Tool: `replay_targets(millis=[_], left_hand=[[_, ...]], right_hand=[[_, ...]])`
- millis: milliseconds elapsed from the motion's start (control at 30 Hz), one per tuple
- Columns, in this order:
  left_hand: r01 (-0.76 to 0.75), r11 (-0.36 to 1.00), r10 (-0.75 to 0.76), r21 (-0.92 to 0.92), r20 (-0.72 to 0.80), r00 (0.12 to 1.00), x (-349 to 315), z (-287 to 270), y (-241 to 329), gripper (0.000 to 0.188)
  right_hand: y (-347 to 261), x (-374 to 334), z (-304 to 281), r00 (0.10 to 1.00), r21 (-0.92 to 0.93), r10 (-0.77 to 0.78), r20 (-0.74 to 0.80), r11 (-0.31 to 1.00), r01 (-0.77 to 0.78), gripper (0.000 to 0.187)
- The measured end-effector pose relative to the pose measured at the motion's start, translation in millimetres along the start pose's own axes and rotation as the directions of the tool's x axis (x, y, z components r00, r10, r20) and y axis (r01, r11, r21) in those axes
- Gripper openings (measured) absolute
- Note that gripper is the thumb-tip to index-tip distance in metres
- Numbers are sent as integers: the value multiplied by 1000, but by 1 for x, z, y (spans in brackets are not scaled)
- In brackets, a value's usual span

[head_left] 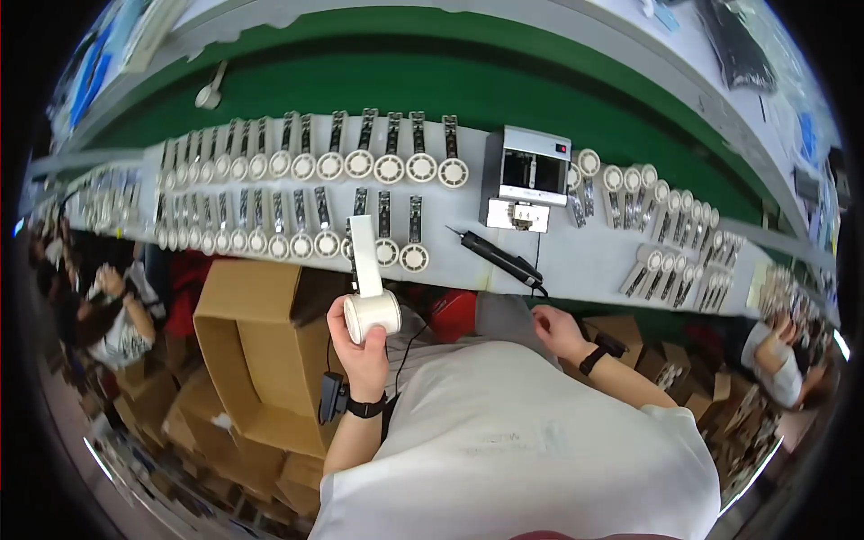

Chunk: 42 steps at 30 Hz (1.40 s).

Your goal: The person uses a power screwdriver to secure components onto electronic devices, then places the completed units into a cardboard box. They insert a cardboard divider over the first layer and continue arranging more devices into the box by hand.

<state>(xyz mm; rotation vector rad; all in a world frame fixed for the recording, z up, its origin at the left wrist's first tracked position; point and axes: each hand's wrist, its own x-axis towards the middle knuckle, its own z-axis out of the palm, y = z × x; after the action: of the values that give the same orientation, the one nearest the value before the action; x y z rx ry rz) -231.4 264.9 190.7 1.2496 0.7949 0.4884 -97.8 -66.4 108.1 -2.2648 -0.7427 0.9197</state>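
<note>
My left hand (364, 362) is closed around the thick round head of a white handheld fan (373, 313). Its long flat white handle (364, 252) points up, away from me, over the near edge of the table. My right hand (560, 333) hangs just short of the table edge, its fingers loosely bent and apart, with nothing seen in them. Between the hands and beyond them, a black electric screwdriver (499, 259) lies slanted on the table. Behind it stands a silver and black screw feeder (533, 169).
Two rows of white fans (359, 164) with uncovered dark handles line the table's left side. More fans (648, 184) lie at right. A cardboard box (247, 297) stands open below the left edge. People work at both far sides. A shelf (576, 36) runs above.
</note>
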Motion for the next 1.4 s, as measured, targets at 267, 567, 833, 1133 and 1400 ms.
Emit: replay_targets(millis=[267, 567, 833, 1133, 1400], left_hand=[[-99, 993, 77, -63, -275, 958, -82, -55, 11, 52], [-137, 985, 73, -109, -456, 887, -200, -223, -4, 53], [-131, 968, -39, -213, -646, 762, -221, -337, -13, 50], [195, 920, 118, 341, -714, 691, -103, -406, -115, 63], [303, 835, 213, 458, -778, 591, -21, -418, -186, 69]], right_hand=[[-19, 7, 2, 951, 65, 89, 296, 991, -113, 32], [12, 59, 74, 959, -334, 62, -278, 930, -157, 34], [26, 76, 99, 879, -280, 245, -408, 883, -376, 49], [34, 94, 72, 866, -274, 497, -56, 826, -492, 26], [-159, 94, 121, 964, -511, -140, -226, 859, 5, 55]])
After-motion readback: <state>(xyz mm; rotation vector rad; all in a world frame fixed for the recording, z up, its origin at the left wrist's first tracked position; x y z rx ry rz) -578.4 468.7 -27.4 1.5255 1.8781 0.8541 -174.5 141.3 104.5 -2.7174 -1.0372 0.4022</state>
